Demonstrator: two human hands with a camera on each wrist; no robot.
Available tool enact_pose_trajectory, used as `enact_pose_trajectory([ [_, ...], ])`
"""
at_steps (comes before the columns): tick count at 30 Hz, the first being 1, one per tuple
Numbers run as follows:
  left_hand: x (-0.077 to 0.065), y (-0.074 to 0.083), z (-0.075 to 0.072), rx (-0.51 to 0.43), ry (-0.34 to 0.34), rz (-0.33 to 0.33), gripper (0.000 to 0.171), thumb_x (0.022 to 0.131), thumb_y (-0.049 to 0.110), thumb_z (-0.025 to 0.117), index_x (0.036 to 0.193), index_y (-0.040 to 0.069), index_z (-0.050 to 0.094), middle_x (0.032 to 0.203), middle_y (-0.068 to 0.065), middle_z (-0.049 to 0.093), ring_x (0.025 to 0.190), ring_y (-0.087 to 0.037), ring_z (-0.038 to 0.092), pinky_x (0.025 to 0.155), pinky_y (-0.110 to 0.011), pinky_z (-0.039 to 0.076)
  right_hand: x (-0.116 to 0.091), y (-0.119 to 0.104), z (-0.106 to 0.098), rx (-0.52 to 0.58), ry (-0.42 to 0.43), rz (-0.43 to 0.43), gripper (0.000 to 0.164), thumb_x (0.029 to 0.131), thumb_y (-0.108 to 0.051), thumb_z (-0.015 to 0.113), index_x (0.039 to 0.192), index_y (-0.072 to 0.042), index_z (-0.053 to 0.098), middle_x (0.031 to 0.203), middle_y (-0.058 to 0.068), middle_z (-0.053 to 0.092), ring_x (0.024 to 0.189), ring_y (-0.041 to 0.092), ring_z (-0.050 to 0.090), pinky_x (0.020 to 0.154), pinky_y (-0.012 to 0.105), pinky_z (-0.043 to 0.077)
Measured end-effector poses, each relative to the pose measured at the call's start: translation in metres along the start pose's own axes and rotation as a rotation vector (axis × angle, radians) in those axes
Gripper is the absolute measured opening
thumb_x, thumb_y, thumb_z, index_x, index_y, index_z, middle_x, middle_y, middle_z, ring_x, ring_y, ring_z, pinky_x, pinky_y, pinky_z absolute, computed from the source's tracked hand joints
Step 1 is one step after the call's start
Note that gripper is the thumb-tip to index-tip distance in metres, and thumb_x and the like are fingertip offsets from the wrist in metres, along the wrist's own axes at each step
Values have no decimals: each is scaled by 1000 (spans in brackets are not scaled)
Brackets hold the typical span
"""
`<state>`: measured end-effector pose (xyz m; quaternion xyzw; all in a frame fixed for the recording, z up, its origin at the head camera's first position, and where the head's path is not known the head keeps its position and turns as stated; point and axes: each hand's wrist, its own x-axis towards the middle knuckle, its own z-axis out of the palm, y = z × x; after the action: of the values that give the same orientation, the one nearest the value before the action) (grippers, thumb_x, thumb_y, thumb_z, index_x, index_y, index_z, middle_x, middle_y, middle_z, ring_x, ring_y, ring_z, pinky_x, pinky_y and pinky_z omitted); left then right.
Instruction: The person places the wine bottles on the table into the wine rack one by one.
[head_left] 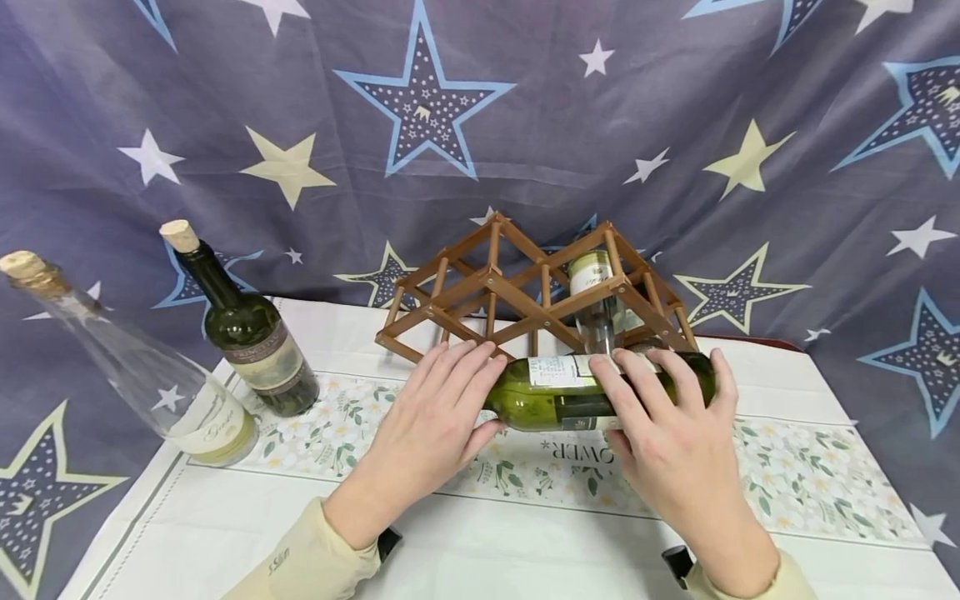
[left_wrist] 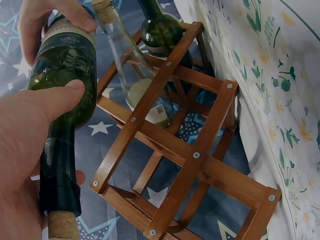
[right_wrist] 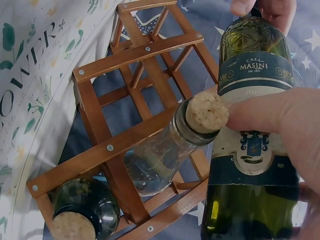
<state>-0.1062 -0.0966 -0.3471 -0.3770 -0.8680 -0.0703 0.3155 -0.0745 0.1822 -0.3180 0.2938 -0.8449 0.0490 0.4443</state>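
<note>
A green wine bottle point(head_left: 525, 410) with a cork point(left_wrist: 63, 225) lies sideways in both hands, in front of a wooden wine rack point(head_left: 519, 298). My left hand point(head_left: 431, 417) grips it at the neck and shoulder, the thumb across the glass in the left wrist view. Around the labelled body curls my right hand point(head_left: 675, 442), its thumb against the label point(right_wrist: 252, 110) in the right wrist view. Within the rack sit a corked clear bottle point(right_wrist: 155, 160) and a corked dark green bottle point(right_wrist: 95, 195). The left hand covers the held bottle's neck in the head view.
At the left of the table stand a tall clear bottle point(head_left: 217, 437) and a dark wine bottle point(head_left: 262, 358), both corked. A flowered runner point(head_left: 810, 475) crosses the white tablecloth point(head_left: 525, 550). Behind the rack hangs a star-patterned cloth point(head_left: 540, 158).
</note>
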Motion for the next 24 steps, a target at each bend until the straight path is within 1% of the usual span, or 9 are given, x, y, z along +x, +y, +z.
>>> enact_pose_trajectory([
  [5,-2,1,1,5,-7,-4,70,94,41,62,148,0,44,139,-14,53,126,-31,48,115,-42,28,0,-1,2,0,12,-5,77,57,-11,77,133,-12,63,123,9,64,109,41,54,103,74,19],
  [10,-2,1,3,-11,-5,-12,62,99,35,57,149,0,43,131,-12,57,117,-27,54,106,-39,40,0,-1,2,5,10,2,77,57,-11,76,133,-11,63,124,9,64,109,42,53,104,74,18],
  [13,-3,1,4,-25,-7,-25,60,100,31,55,149,1,42,128,-10,59,110,-25,56,100,-38,45,0,0,2,10,7,1,79,56,-10,78,134,-11,63,124,9,64,109,42,53,105,73,17],
  [18,-5,0,6,-37,-11,-37,55,101,28,54,148,0,44,126,-10,60,106,-24,56,96,-37,46,-2,1,4,17,1,-1,79,56,-10,77,134,-10,62,126,10,64,110,42,53,105,73,17],
  [21,-6,-1,7,-34,-29,-38,53,103,27,51,147,-1,44,125,-11,59,106,-24,55,96,-38,46,-3,2,4,25,-8,-1,80,58,-12,77,136,-8,61,128,10,63,112,42,53,106,72,16],
  [24,-7,-2,9,-22,-44,-32,51,104,28,47,145,-1,44,126,-11,58,105,-25,54,95,-38,46,-5,4,4,31,-21,0,83,57,-14,80,137,-7,60,130,10,62,114,41,53,107,71,15],
])
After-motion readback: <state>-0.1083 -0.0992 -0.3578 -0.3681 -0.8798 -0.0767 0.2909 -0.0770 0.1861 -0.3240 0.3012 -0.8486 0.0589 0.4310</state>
